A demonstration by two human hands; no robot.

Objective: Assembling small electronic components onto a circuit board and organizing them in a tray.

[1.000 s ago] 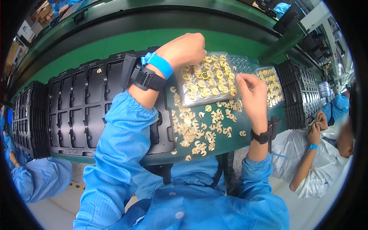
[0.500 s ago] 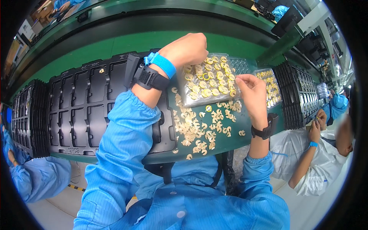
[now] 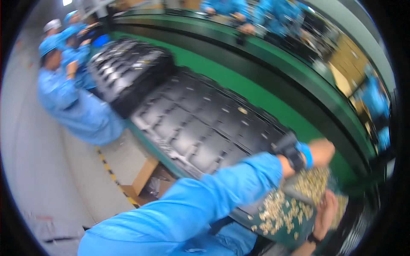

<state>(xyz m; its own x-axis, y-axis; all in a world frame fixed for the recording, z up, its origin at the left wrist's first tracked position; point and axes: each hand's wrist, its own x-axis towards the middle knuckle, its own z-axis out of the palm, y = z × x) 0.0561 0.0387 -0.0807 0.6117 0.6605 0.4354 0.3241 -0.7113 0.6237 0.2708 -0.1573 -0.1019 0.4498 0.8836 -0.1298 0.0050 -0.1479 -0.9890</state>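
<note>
My left hand (image 3: 322,152) reaches over the far side of a clear tray (image 3: 294,191) holding many small yellow and cream pieces. Its fingers point away and are hidden and smeared by motion; a blue band and a black strapped device circle that wrist. At the tray's right side is my right hand (image 3: 327,214), with a black strap on its wrist. Blur keeps me from telling whether its fingers hold anything. Loose cream C-shaped pieces (image 3: 279,213) lie scattered on the green tabletop in front of the tray.
A large black compartment tray (image 3: 200,123) lies left of the pieces, with one small pale piece (image 3: 242,110) on it. Beyond stands a stack of black trays (image 3: 128,64). People in blue sit at left and across the bench. An open cardboard box (image 3: 147,177) is on the floor.
The view has swung left and blurred, so the hands and clear tray now appear at lower right. Both hands remain beside the clear tray.
</note>
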